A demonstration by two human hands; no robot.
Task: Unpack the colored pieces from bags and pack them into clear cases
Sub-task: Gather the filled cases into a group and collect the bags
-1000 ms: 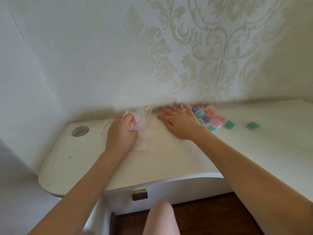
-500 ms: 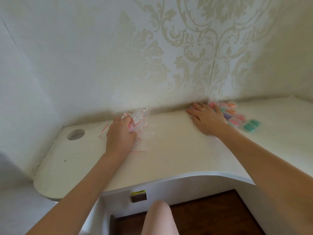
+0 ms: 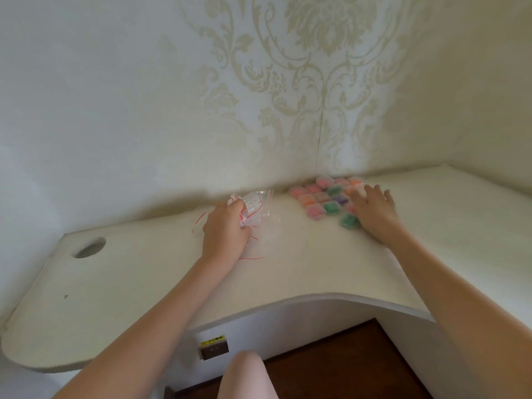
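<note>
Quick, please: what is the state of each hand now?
Left hand: closed, gripping crumpled clear bags.
Right hand: open, fingers spread over the colored cases.

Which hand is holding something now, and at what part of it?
The left hand grips crumpled clear bags at their near end. The right hand lies flat over the cases, holding nothing.

Desk [image 3: 302, 269] bare between bags [image 3: 256, 210] and cases [image 3: 328, 197]; wall [image 3: 172, 110] closes off the rear, directly behind both.
</note>
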